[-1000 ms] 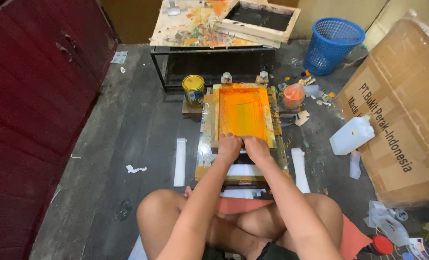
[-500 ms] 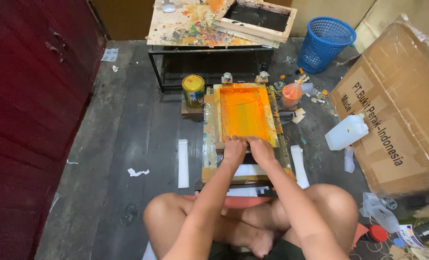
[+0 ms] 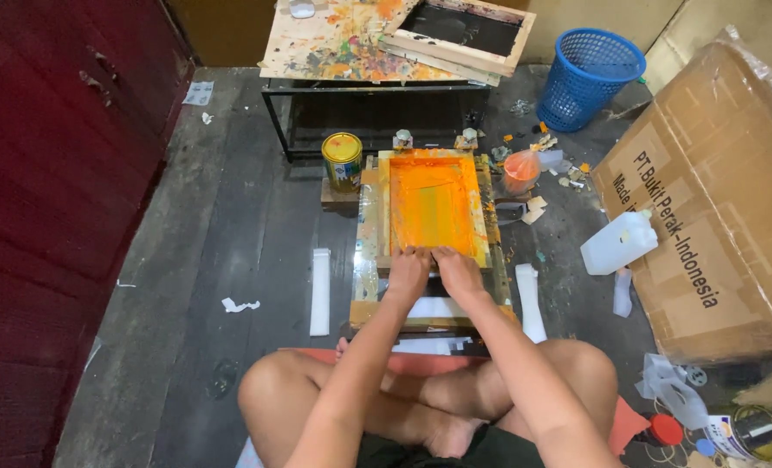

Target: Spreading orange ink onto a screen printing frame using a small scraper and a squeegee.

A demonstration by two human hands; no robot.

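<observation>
- The wooden screen-printing frame [image 3: 430,227] lies flat on the floor right in front of my crossed legs, its mesh flooded with orange ink, its rails smeared yellow and orange.
- My left hand [image 3: 408,271] and right hand [image 3: 457,269] sit side by side at the frame's near edge, fingers curled down on what I judge is a squeegee; I cannot tell the tool itself.
- To do this well, I press evenly with all 2 hands, steady and square.
- A yellow paint can [image 3: 342,160] stands just beside the frame's far-left corner.
</observation>
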